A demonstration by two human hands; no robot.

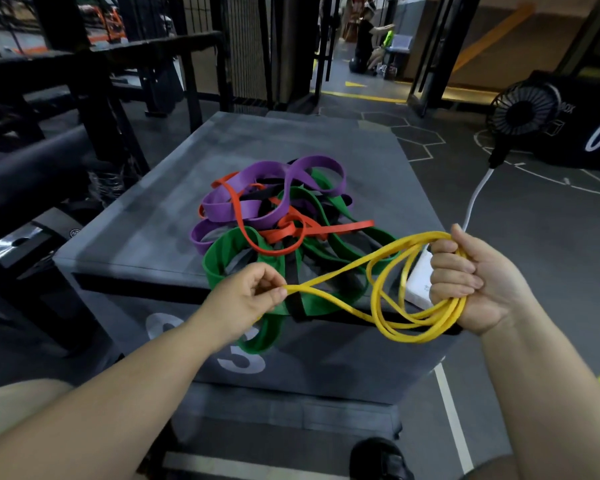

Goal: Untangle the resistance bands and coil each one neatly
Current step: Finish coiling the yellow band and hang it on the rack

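**Colours of the bands and what is around them**

The thin yellow band (409, 337), near right, is plain. In the pile, the purple band (220, 204), green band (219, 251), orange-red band (281, 235) and black band (293, 275) each have one colour only. The box (146, 209) is grey, with white numerals (239, 362) on its near side. The far floor (418, 140) is dark grey with white hexagon outlines.

Yellow band (403, 278) part-coiled, loops hanging near right. Purple band (222, 206), orange band (284, 234), green band (229, 247), black band (293, 275) tangled mid-box (136, 237).
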